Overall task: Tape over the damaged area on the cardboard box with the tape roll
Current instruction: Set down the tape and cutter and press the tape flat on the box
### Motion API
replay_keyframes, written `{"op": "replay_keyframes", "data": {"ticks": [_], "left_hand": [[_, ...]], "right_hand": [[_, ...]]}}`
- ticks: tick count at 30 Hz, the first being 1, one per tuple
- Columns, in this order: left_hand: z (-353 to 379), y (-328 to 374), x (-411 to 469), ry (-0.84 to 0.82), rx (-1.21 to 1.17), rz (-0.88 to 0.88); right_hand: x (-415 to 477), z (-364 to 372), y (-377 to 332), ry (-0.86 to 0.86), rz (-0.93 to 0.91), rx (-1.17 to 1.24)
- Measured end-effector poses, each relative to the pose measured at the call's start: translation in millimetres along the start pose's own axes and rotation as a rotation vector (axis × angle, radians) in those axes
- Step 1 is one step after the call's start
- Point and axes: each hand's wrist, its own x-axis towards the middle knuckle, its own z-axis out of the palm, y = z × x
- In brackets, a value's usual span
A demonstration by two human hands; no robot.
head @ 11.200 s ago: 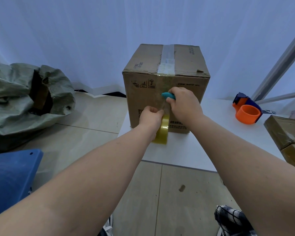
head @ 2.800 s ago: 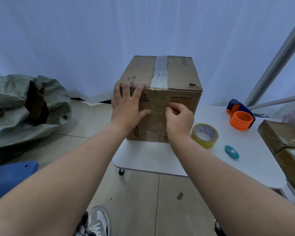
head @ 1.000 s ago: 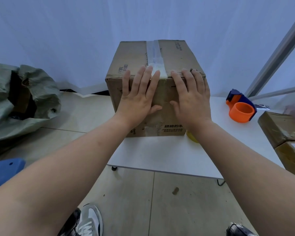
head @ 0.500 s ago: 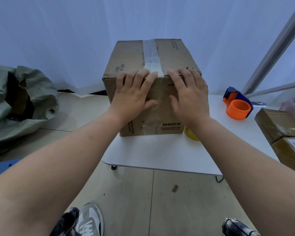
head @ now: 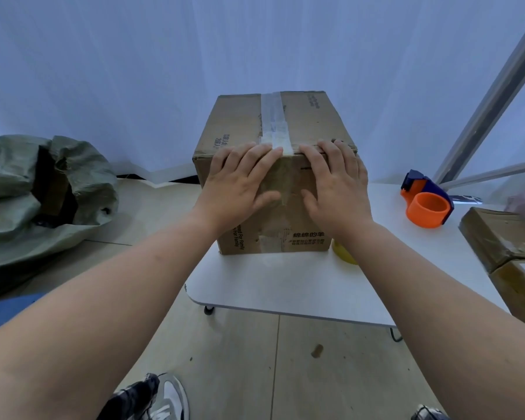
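Note:
A brown cardboard box (head: 285, 122) stands on the white table (head: 285, 286), with a strip of clear tape (head: 274, 122) running over its top and down its near face. My left hand (head: 240, 183) and my right hand (head: 335, 184) lie flat on that near face, fingers spread, fingertips at the top edge, on either side of the tape. Neither hand holds anything. A yellow tape roll (head: 344, 256) sits on the table right of the box, mostly hidden behind my right forearm.
An orange and blue tape dispenser (head: 426, 201) sits at the table's right. Two brown parcels (head: 503, 234) lie at the right edge. A green woven sack (head: 43, 189) lies on the floor to the left. Shoes (head: 167, 401) show near the bottom.
Both hands have slid a little down the box's front face, staying flat on it. The view has shifted slightly.

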Motion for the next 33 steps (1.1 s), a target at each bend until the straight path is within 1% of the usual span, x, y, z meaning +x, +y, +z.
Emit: {"op": "replay_keyframes", "data": {"ticks": [2, 4, 7, 9, 11, 13, 15, 21, 23, 27, 29, 30, 33], "left_hand": [[0.5, -0.3, 1.7, 0.045, -0.038, -0.014], [3.7, -2.8, 1.5, 0.055, -0.027, 0.017], [3.5, -8.8, -1.6, -0.021, 0.049, 0.090], [1.2, -8.9, -2.5, -0.078, 0.085, 0.101], [0.6, -0.9, -0.3, -0.068, 0.034, 0.038], [0.9, 11.5, 5.2, -0.001, -0.044, -0.085], [3.9, 21.0, 8.5, 0.018, -0.039, -0.162], [16.0, 24.9, 1.2, 0.003, 0.091, -0.109], [16.0, 27.7, 1.0, -0.017, 0.133, -0.118], [9.8, 33.4, 1.8, -0.133, 0.206, -0.160], [5.0, 33.2, -0.4, -0.188, 0.207, -0.154], [2.1, 31.3, -0.5, -0.183, 0.184, -0.140], [-10.8, 23.7, 10.7, -0.099, 0.130, -0.129]], "right_hand": [[-1.1, 0.0, 1.2, -0.008, -0.003, -0.001], [-1.1, -0.7, 2.3, -0.019, -0.007, 0.015], [-0.9, -3.0, 4.0, -0.052, -0.021, 0.016], [-1.2, -3.6, 5.0, -0.072, -0.029, 0.005], [-1.7, -2.9, 5.4, -0.075, -0.030, -0.004], [-2.2, -1.5, 4.9, -0.059, -0.026, -0.007], [-2.5, 0.1, 4.4, -0.040, -0.023, -0.008], [-1.6, 3.3, 3.6, -0.017, -0.019, -0.010], [-1.9, 3.9, 2.1, -0.020, -0.010, -0.016], [-1.5, 1.5, -2.0, -0.053, 0.017, -0.001], [-2.6, -0.6, -2.6, -0.073, 0.021, 0.007], [-3.2, -1.7, -2.4, -0.079, 0.019, 0.007], [-4.2, -4.2, -1.1, -0.079, 0.009, 0.000]]}}
